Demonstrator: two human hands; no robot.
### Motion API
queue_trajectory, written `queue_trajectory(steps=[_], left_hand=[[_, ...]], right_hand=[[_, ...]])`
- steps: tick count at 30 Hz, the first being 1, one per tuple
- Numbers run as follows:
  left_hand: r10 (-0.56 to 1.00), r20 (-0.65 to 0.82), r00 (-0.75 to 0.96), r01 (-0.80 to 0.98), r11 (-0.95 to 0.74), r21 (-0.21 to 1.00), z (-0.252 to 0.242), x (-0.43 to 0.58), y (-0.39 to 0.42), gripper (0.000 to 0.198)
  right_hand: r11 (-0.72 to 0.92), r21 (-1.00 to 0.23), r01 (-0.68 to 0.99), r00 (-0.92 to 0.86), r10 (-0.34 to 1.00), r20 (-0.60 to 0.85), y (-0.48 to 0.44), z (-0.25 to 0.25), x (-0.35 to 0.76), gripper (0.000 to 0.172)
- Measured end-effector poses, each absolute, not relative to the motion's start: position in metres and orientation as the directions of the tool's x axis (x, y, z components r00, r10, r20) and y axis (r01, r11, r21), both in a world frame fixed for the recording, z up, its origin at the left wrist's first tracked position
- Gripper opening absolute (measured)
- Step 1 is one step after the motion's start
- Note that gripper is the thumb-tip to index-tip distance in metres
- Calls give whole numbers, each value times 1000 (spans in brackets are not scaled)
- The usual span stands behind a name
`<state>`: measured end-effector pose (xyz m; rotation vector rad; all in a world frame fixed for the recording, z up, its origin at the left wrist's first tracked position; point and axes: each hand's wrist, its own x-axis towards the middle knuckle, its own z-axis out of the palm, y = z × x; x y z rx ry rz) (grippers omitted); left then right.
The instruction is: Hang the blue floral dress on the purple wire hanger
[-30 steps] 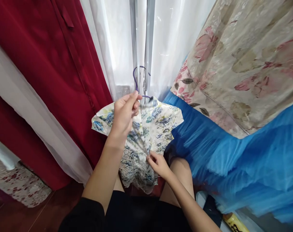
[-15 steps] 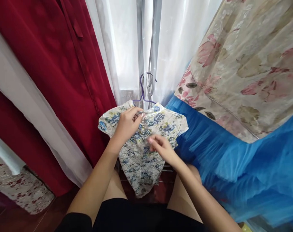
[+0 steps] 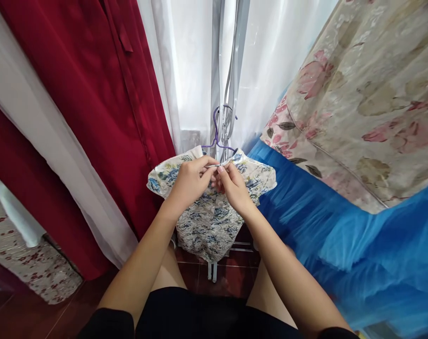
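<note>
A white garment with a blue and yellow floral print point(image 3: 210, 230) hangs on a purple hanger point(image 3: 216, 125) in front of me. My left hand point(image 3: 194, 181) pinches the left part of its neckline edge between thumb and fingers. Close beside it, my right hand point(image 3: 233, 186) pinches the neckline near the centre, thumb on top. The fingertips of both hands nearly meet there. Whatever fastening lies between them is too small and covered to make out.
A red curtain-like cloth point(image 3: 143, 127) and white cloth hang at the left. Blue tulle point(image 3: 327, 240) and a beige floral fabric point(image 3: 369, 127) fill the right. Grey straps point(image 3: 217, 56) hang behind the hanger. Dark red floor tiles point(image 3: 191, 275) show below.
My right hand has moved up from the garment's chest to the neckline and closed on it beside my left hand. The garment's lower end has swung away, uncovering a pale metal piece.
</note>
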<state>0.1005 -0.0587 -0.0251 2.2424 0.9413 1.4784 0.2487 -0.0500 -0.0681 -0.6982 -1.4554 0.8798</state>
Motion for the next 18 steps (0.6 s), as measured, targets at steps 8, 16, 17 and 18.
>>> queue_trajectory(steps=[8, 16, 17, 18], left_hand=[[699, 709, 93, 314, -696, 646, -25, 115, -62, 10], [566, 753, -336, 130, -764, 632, 6, 62, -22, 13], [577, 697, -426, 75, -745, 663, 5, 44, -12, 10], [619, 598, -509, -19, -703, 711, 1, 27, -3, 7]], right_hand=[[561, -827, 38, -106, 825, 555, -51, -59, 260, 45], [434, -884, 175, -200, 894, 400, -62, -90, 283, 45], [417, -895, 161, -217, 899, 380, -66, -93, 285, 45], [399, -906, 143, -237, 902, 360, -70, -95, 285, 44]])
